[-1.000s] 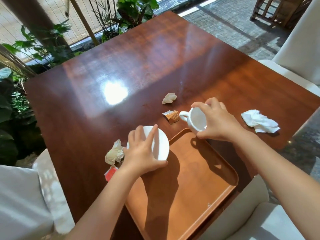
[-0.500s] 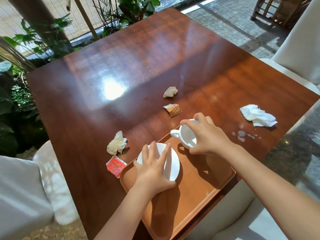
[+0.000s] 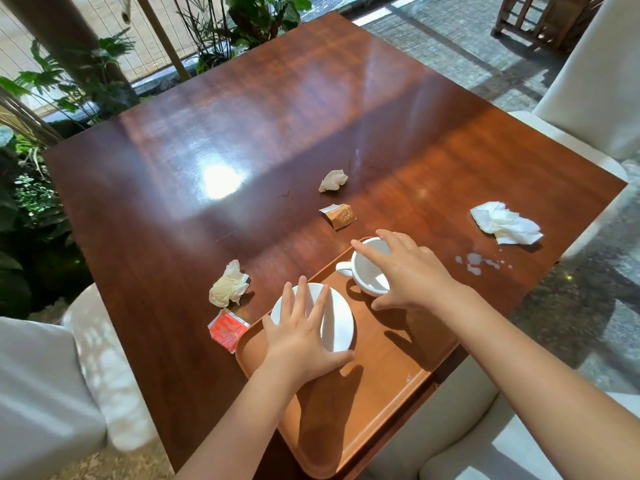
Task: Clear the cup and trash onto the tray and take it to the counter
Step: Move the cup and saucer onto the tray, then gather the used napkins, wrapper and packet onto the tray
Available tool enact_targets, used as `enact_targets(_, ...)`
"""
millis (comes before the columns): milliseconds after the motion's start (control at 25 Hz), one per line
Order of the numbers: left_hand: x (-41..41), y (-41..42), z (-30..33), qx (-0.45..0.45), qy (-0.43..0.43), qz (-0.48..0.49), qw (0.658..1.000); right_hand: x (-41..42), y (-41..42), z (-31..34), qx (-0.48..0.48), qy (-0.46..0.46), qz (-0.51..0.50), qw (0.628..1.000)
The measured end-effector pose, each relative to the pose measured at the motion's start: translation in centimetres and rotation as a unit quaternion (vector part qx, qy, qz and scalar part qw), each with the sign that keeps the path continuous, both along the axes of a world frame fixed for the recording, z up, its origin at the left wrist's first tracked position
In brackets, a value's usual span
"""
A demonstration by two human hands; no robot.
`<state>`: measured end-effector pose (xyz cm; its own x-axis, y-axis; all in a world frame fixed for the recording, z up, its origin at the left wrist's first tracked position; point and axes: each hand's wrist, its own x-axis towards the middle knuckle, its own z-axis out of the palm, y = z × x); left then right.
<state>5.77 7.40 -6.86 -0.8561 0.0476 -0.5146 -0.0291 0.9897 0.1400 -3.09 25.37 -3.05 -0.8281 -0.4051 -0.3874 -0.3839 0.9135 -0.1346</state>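
An orange-brown tray (image 3: 391,372) lies at the near edge of the wooden table (image 3: 277,133). My left hand (image 3: 304,337) rests flat on a white saucer (image 3: 337,325) at the tray's left end. My right hand (image 3: 408,275) grips a white cup (image 3: 369,271) from above at the tray's far corner, its handle pointing left. Trash lies on the table: a crumpled beige napkin (image 3: 229,285) and a red packet (image 3: 227,328) left of the tray, a brown packet (image 3: 339,215) and a small paper wad (image 3: 333,180) beyond it, a white tissue (image 3: 504,223) at the right.
Drops of white liquid (image 3: 474,263) sit on the table right of the cup. White cushioned seats (image 3: 588,81) stand at the right, another one (image 3: 34,375) at the near left. Green plants (image 3: 31,188) grow past the table's left and far edges.
Both hands came toward me: the cup went from above the table down onto the tray's far corner, and the saucer slid from the table onto the tray's left end.
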Motion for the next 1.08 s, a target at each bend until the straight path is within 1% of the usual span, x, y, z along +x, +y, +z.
enact_targets(80,-0.5,0.1,0.9,-0.018,0.017,-0.002,1.0,-0.1,0.1,0.7,-0.032,-0.018,-0.022,0.999)
enact_targets(120,-0.9,0.0,1.6,-0.015,0.038,0.001,0.999,-0.2,0.3,1.1,-0.059,-0.011,-0.037,0.998)
enact_targets(240,-3.7,-0.8,3.4,0.045,0.15,0.027,0.987,-0.8,1.7,2.0,-0.126,0.068,-0.099,0.985)
enact_targets(320,-6.8,-1.6,3.9,0.068,0.212,0.012,0.975,-1.5,3.3,1.9,-0.109,0.111,-0.143,0.977)
enact_targets(360,-8.5,-2.0,3.9,0.078,0.225,0.0,0.971,-1.9,4.2,1.6,-0.086,0.119,-0.162,0.976)
enact_targets(480,-13.2,-2.4,3.6,0.089,0.219,-0.049,0.97,-3.4,7.0,0.7,-0.031,0.126,-0.2,0.971)
enact_targets(600,-17.6,-2.5,2.9,0.102,0.247,-0.076,0.961,-5.3,9.8,-0.1,0.031,0.146,-0.23,0.962)
enact_targets(640,-19.1,-2.4,2.5,0.105,0.246,-0.077,0.96,-6.0,10.7,-0.4,0.055,0.135,-0.249,0.957)
enact_targets(720,-22.0,-1.9,1.5,0.092,0.209,-0.089,0.97,-6.8,12.2,-1.2,0.096,0.097,-0.282,0.95)
enact_targets(800,-24.5,-1.0,0.3,0.068,0.151,-0.122,0.979,-7.3,13.3,-2.4,0.105,0.073,-0.304,0.944)
enact_targets(880,-26.1,-0.4,-0.8,0.054,0.121,-0.155,0.979,-7.4,13.9,-3.5,0.101,0.071,-0.317,0.94)
enact_targets(960,-26.9,-0.2,-1.7,0.055,0.129,-0.196,0.971,-7.3,14.3,-4.4,0.099,0.082,-0.312,0.941)
enact_targets(1080,-27.1,-0.4,-2.4,0.076,0.185,-0.231,0.952,-7.7,14.4,-5.1,0.071,0.12,-0.295,0.945)
